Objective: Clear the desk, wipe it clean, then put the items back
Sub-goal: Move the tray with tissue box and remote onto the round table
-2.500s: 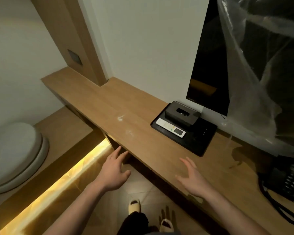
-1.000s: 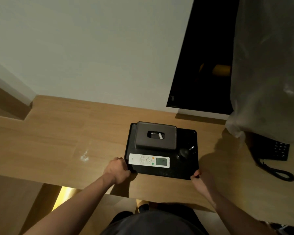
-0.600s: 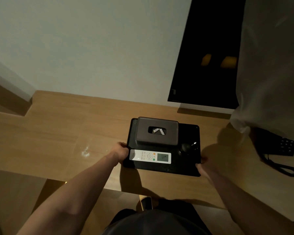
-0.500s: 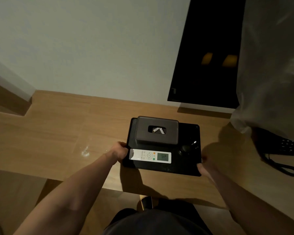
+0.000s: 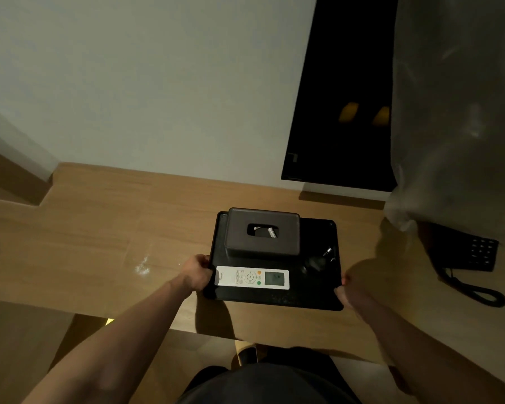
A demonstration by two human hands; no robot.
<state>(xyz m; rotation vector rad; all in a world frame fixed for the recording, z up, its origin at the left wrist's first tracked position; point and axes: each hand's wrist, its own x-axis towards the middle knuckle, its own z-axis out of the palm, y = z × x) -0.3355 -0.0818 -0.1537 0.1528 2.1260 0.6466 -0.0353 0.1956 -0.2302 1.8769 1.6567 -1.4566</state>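
Observation:
A black tray (image 5: 277, 298) is held just above the wooden desk (image 5: 85, 246), casting a shadow below its front edge. My left hand (image 5: 196, 272) grips the tray's left rim and my right hand (image 5: 346, 293) grips its right front corner. On the tray stand a dark tissue box (image 5: 261, 231), a white remote control (image 5: 252, 277) with a small screen, and a small dark object (image 5: 318, 262) to the right.
A white smear (image 5: 142, 266) marks the desk left of the tray. A black telephone (image 5: 473, 252) with a coiled cord (image 5: 475, 290) sits at the right, under a clear plastic sheet (image 5: 455, 112). A dark screen (image 5: 344, 91) hangs on the wall behind.
Both hands went from open above the desk edge to gripping the tray's sides. The tray has lifted slightly off the desk, and its shadow has grown.

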